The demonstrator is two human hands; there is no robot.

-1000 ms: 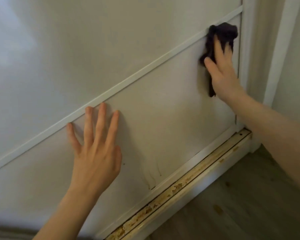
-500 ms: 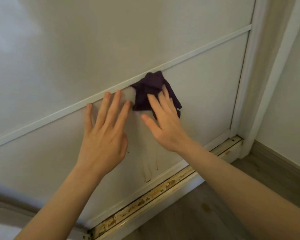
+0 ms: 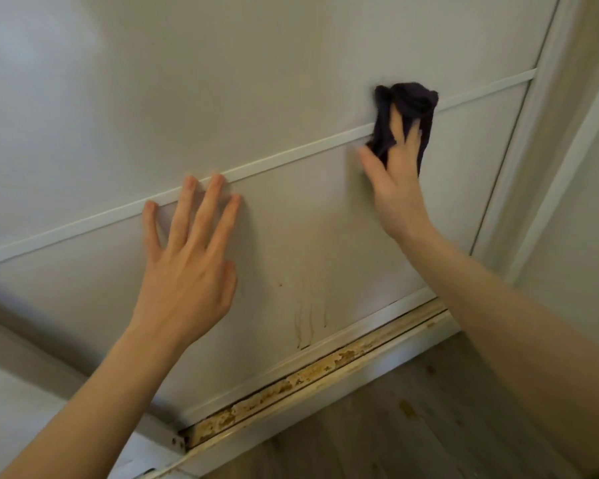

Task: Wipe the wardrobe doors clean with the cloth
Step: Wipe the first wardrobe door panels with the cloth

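Note:
A white sliding wardrobe door [image 3: 291, 98] fills most of the view, crossed by a thin raised strip [image 3: 291, 155]. My right hand [image 3: 395, 181] presses a dark purple cloth [image 3: 407, 102] flat against the door, over the strip, right of centre. The fingers lie straight on the cloth. My left hand [image 3: 187, 271] rests flat on the lower panel with fingers spread, fingertips touching the strip. Brown drip streaks [image 3: 306, 312] run down the lower panel between my hands.
A rusty, flaking bottom track [image 3: 308, 375] runs under the door. The door's right frame [image 3: 512, 167] meets a white wall [image 3: 585, 236] at the corner. Grey wood-look floor [image 3: 412, 426] lies below. A second door panel [image 3: 14, 392] shows at lower left.
My right hand has slid the cloth rightward and up along the strip from beside my left hand. The left hand stays flat on the panel. The view has shifted slightly.

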